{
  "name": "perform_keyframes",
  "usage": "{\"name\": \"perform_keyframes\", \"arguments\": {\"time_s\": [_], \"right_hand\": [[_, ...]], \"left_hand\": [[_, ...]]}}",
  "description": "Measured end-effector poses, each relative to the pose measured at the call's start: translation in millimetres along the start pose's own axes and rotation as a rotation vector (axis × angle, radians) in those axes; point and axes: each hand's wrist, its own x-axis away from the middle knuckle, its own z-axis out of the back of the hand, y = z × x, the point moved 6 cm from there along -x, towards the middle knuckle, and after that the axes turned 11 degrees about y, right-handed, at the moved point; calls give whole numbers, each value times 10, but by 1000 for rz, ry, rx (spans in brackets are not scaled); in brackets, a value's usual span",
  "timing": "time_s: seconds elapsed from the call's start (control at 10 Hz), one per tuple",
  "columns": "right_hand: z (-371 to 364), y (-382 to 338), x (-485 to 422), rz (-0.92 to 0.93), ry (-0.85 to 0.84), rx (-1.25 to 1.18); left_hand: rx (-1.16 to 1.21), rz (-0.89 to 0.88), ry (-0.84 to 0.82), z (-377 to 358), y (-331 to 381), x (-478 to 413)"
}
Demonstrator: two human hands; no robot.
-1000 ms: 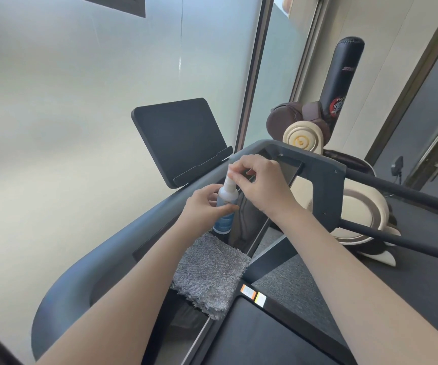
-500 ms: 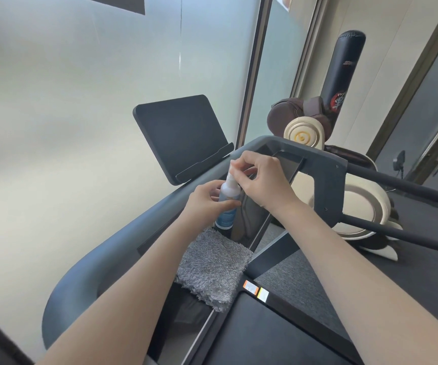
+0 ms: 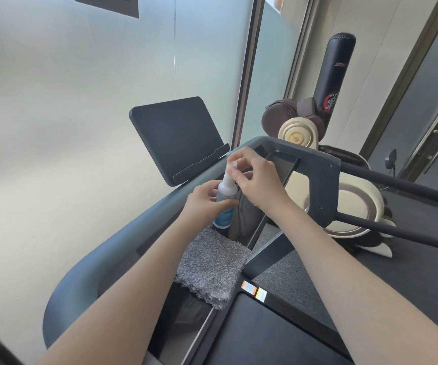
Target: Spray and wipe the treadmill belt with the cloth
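Left hand (image 3: 207,200) grips bottle (image 3: 224,206), right hand (image 3: 258,181) pinches its cap (image 3: 230,165); cap could slip and drop, or bottle could spill onto cloth (image 3: 212,267) just below it.

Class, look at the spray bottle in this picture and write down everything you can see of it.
The spray bottle is small and slim and looks like plastic. It has a blue labelled body, a white neck and a pale top. It stands nearly upright, leaning slightly, at the treadmill console. The left hand grips its body, and the right hand pinches its top with thumb and forefinger. Its base sits just beyond the far edge of the grey cloth; whether it rests on anything is unclear.
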Motion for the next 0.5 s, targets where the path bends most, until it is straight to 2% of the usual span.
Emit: {"name": "perform_keyframes", "arguments": {"time_s": [0.3,0.5], "right_hand": [[52,69,115,-72,-75,13],[257,115,303,-56,-222,248]], "left_hand": [[-45,-3,-20,15,22,32],[-491,-156,-32,115,161,82]]}}
